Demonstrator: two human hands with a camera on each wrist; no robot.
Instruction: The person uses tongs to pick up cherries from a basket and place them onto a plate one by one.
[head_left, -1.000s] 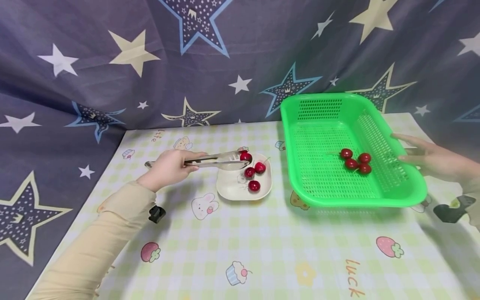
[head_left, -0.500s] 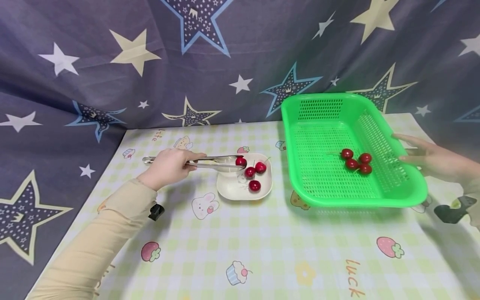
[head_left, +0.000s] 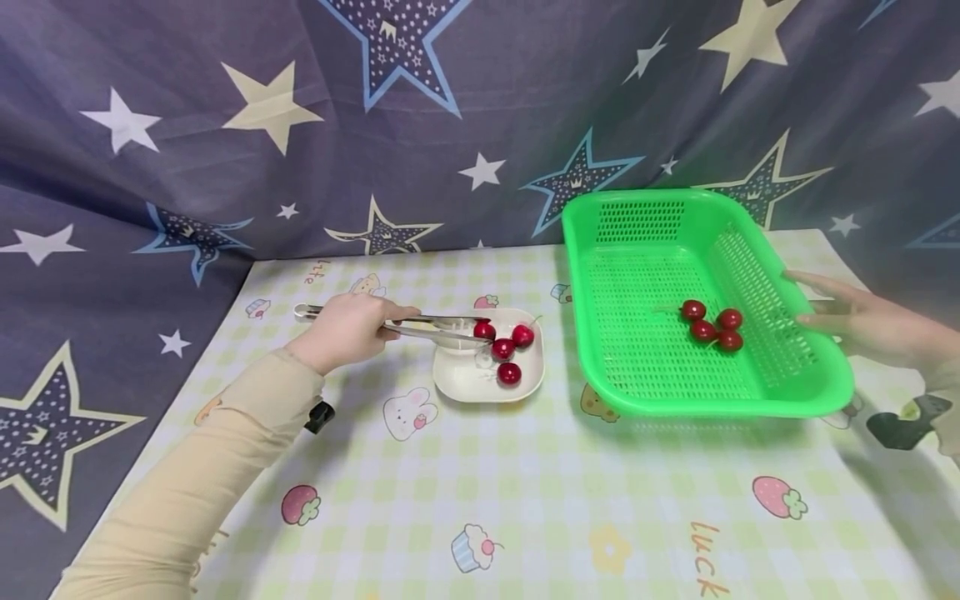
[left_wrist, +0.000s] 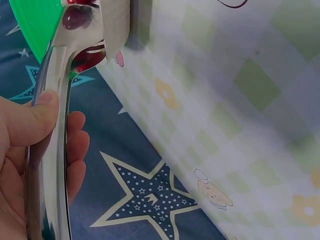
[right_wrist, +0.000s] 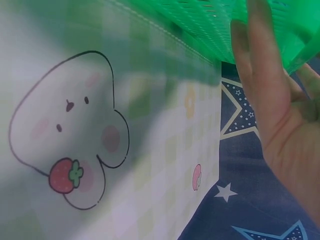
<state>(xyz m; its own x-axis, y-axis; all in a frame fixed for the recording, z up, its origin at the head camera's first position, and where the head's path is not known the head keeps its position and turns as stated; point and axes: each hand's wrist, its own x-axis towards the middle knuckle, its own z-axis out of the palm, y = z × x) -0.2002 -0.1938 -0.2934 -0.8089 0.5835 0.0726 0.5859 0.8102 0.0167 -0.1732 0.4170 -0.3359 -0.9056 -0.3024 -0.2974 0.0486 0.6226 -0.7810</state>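
My left hand [head_left: 348, 332] grips metal tongs [head_left: 431, 327], thumb on one arm and fingers round the other in the left wrist view. The tongs' ends reach into a small white dish [head_left: 457, 381] and stand apart around a red cherry [head_left: 483, 331] with no firm squeeze showing. Several cherries lie in the dish, one of them a front cherry [head_left: 509, 374]. On the right, my right hand [head_left: 873, 321] touches the outer rim of a green plastic basket [head_left: 600, 367] with straight fingers [right_wrist: 270, 65]. Inside the basket lies a cluster of cherries [head_left: 703, 331].
A checked cloth [head_left: 540, 492] with printed pictures covers the table. Behind the table hangs a dark curtain [head_left: 420, 167] with stars. The dish stands left of the basket, a strip of cloth between them.
The tongs have come down and slightly left into the dish with the cherry, and their ends have spread apart. A neighbouring cherry has shifted slightly. The right hand and basket have stayed in place.
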